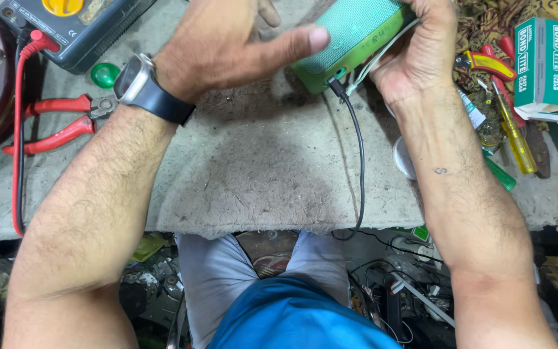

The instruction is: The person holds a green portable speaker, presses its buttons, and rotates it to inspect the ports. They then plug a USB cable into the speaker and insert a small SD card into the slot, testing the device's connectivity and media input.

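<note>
A small green speaker box with a mesh face lies tilted at the top of a grey felt pad. My right hand grips its right end. A black cable is plugged into the box's near corner and runs down over the bench edge. My left hand, with a wristwatch on the wrist, hovers just left of the box, fingers spread, thumb tip touching the mesh face, holding nothing.
Red-handled pliers and a green cap lie at left below a grey multimeter with a red lead. At right are a yellow screwdriver, red-handled cutters and a teal glue carton. Clutter and cables sit under the bench.
</note>
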A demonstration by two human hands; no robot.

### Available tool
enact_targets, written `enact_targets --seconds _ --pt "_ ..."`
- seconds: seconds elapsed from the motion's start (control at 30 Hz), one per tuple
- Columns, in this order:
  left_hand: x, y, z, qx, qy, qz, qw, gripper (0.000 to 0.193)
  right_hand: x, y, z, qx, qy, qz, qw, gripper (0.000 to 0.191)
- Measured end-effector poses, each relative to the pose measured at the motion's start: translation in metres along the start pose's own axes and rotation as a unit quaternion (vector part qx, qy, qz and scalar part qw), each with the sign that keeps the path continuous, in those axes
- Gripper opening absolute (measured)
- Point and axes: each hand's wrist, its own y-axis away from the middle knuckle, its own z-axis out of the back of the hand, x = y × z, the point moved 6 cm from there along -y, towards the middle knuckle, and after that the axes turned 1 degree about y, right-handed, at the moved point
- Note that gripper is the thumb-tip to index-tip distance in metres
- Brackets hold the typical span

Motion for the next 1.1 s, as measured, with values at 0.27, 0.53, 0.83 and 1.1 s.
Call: enact_targets --seconds 0.27,0.53,0.83,1.1 --pt "-0.012 -0.003 -0.033 0.046 -0.020 -0.083 0.995 0.129 -0.004 0.003 -0.014 -0.030 -0.026 -0.035 0.999 0.029" --pt "-0.007 -0.001 -0.027 0.026 -0.023 -0.080 0.996 0.111 0.000 0.006 -0.026 0.008 0.028 -0.064 0.998 0.040" --pt "-0.011 -0.001 -0.003 0.044 -0.073 -0.109 0.990 0.099 0.002 0.002 -0.012 -0.004 0.366 -0.086 0.927 0.074" --pt "0.001 0.000 0.000 0.091 -0.035 -0.025 0.995 0.107 -0.004 -0.007 0.010 -0.020 0.490 -0.118 0.863 0.081"
